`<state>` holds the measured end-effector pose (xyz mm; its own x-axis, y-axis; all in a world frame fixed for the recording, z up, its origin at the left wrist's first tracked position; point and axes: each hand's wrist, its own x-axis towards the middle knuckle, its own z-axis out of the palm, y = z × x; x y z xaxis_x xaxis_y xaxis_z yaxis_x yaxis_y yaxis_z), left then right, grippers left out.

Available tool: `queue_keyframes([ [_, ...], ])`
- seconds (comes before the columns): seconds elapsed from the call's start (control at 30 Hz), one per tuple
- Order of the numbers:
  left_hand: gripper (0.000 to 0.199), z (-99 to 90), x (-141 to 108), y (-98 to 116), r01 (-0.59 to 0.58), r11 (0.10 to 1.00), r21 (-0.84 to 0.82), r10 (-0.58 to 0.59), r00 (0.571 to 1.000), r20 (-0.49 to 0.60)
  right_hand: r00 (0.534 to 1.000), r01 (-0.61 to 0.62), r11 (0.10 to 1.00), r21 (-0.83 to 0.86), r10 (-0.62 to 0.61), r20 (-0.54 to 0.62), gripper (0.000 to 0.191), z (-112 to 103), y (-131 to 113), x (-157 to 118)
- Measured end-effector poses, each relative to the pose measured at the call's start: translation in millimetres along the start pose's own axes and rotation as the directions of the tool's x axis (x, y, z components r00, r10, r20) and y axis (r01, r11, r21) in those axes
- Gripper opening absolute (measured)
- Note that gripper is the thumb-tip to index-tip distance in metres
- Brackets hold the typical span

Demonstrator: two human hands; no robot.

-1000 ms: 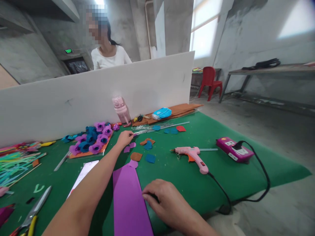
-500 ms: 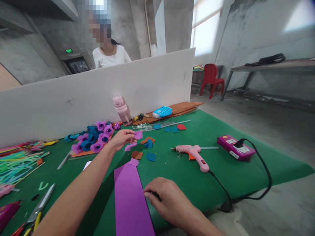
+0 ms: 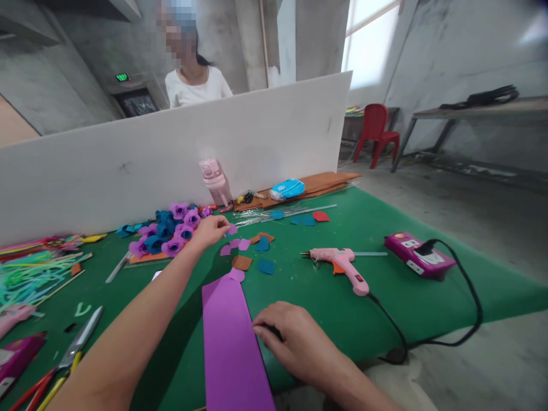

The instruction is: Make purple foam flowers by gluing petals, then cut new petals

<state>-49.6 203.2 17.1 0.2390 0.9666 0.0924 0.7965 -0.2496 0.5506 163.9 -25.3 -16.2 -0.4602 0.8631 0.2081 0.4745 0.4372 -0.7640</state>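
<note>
Left grip (image 3: 213, 229) pinches thin purple piece (image 3: 232, 229); right grip (image 3: 293, 335), hold unclear, beside smooth sheet (image 3: 233, 342).

Purple piece (image 3: 232, 229) in left hand (image 3: 212, 230)

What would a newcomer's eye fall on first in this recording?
Probably the purple and blue craft flowers clustered to the left of the left hand, vivid against the green tabletop. Next, perhaps the long purple sheet in the foreground, its edge beside the right hand, and the pink hot-glue gun lying farther right.
</note>
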Motion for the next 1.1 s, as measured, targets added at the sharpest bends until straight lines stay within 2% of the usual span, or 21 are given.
queue_keyframes([
  [0.13, 0.024, -8.6, 6.0, -2.4, 0.034, 0.997, 0.063, -0.034, 0.999, -0.003, 1.0, -0.011, 1.0, -0.02, 0.011, 0.002, 0.019, -0.2, -0.7, 0.7],
  [0.2, 0.017, -14.0, 3.1, -7.2, 0.048, 0.99, 0.133, -0.05, 0.999, 0.006, 1.0, -0.007, 1.0, -0.029, 0.007, 0.003, 0.021, -0.8, -0.9, 0.5],
  [0.3, 0.003, -14.4, -9.8, -13.7, 0.029, 0.976, 0.215, -0.053, 0.993, 0.103, 1.0, 0.001, 0.999, -0.033, -0.001, 0.005, 0.022, -1.6, -0.8, -0.4],
  [0.37, 0.009, -8.3, -19.8, -15.0, 0.004, 0.97, 0.243, -0.042, 0.988, 0.151, 1.0, 0.005, 1.0, -0.028, -0.004, 0.007, 0.021, -1.7, -0.7, -0.7],
  [0.53, 0.01, 11.1, -27.7, -7.8, -0.01, 0.969, 0.246, -0.028, 0.988, 0.151, 1.0, 0.014, 1.0, -0.022, -0.014, 0.007, 0.019, -0.2, -1.1, -0.1],
  [0.67, 0.007, 30.4, -13.8, 4.5, 0.048, 0.983, 0.179, -0.082, 0.978, 0.19, 1.0, 0.011, 1.0, -0.023, -0.011, 0.0, 0.018, 1.5, -0.9, 1.3],
  [0.8, 0.01, 46.8, 9.4, 14.8, 0.084, 0.989, 0.123, -0.102, 0.983, 0.151, 1.0, 0.005, 1.0, -0.02, -0.005, 0.003, 0.019, 2.4, -0.4, 2.1],
  [0.87, 0.015, 42.1, 18.8, 13.4, 0.078, 0.99, 0.12, -0.091, 0.99, 0.107, 1.0, 0.004, 1.0, -0.017, -0.004, 0.003, 0.018, 1.6, -0.1, 1.5],
  [0.97, 0.013, 21.2, 24.5, 1.0, 0.065, 0.98, 0.19, -0.071, 0.997, 0.024, 1.0, 0.004, 1.0, -0.019, -0.004, -0.005, 0.018, -0.9, 0.3, 0.0],
  [1.03, 0.009, 9.3, 23.5, -9.4, 0.038, 0.969, 0.244, -0.043, 0.999, 0.012, 1.0, 0.004, 1.0, -0.02, -0.004, -0.01, 0.019, -2.6, 0.3, -0.3],
  [1.1, 0.01, 6.2, 20.8, -16.7, 0.001, 0.961, 0.276, -0.009, 1.0, 0.027, 1.0, 0.006, 1.0, -0.023, -0.006, -0.011, 0.019, -3.2, 0.1, 0.9],
])
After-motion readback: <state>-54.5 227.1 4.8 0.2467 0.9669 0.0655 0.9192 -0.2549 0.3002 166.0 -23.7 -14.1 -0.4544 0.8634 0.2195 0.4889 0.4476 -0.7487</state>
